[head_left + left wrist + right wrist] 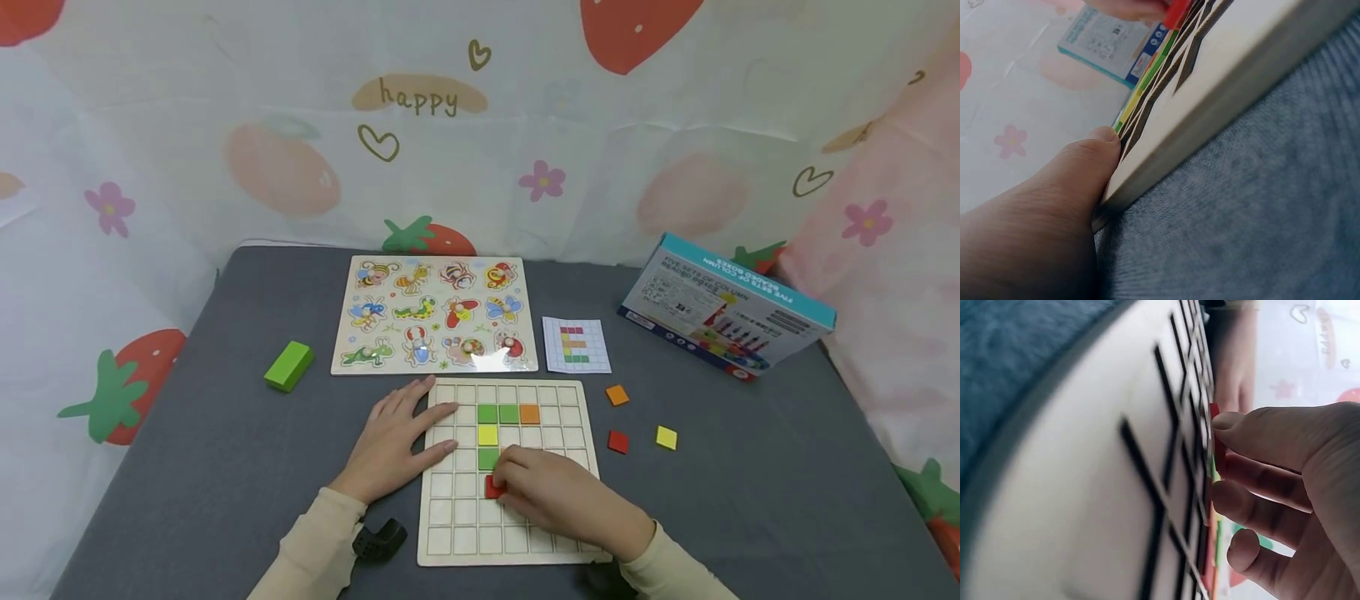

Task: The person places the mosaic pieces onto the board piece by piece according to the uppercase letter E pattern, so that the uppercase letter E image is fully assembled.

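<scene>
My right hand (562,496) pinches a red square tile (492,487) between thumb and fingers, over the wooden grid board (457,542). In the right wrist view the red tile (1217,434) stands tilted close to the grid. Just above it in the head view, a green tile (488,458) and a yellow tile (487,435) sit in one column. A row of two green tiles (498,414) and an orange tile (529,414) lies beyond them. With fingers spread, my left hand (393,446) rests on the board's left edge. Part of the grid is hidden under my right hand.
Loose orange (617,395), red (618,442) and yellow (667,437) tiles lie right of the board. Behind it are an insect picture board (435,329) and a pattern card (576,346). A green block (288,367) stands left, a cardboard box (727,308) at back right.
</scene>
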`<state>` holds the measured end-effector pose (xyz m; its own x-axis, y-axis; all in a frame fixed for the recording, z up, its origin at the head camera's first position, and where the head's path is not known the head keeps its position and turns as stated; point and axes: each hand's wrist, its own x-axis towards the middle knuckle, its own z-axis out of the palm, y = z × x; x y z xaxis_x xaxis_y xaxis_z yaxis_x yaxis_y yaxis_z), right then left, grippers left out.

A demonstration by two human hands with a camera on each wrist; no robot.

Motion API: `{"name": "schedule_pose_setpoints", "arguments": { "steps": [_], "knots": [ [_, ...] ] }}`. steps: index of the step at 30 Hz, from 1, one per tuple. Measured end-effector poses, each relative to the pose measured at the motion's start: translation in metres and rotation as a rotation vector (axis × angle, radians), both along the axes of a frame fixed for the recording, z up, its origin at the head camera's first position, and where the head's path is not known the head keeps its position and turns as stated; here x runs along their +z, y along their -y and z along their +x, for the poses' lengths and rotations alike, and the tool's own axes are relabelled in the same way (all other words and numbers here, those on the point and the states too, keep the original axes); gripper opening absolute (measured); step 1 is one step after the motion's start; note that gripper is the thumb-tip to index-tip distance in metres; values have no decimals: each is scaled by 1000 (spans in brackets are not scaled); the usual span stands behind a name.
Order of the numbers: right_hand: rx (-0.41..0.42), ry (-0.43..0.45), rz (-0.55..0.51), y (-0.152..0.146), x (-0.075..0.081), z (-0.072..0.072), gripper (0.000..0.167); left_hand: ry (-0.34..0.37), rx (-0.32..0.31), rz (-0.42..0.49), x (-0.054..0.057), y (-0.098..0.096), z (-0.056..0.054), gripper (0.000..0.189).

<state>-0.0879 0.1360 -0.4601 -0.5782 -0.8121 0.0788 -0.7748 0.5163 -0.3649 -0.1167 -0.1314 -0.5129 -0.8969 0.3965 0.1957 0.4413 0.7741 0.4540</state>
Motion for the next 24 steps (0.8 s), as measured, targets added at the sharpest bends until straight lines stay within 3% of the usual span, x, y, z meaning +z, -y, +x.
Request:
{"name": "schedule_pose_setpoints", "arguments": {
  "steps": [13,24],
  "knots": [
    [-1,-124,15,8,-8,1,13,12,-1,-4,0,0,0,54],
    [-32,-59,36,9,-5,-1,13,14,4,-12,-1,0,-1,54]
  ]
}}
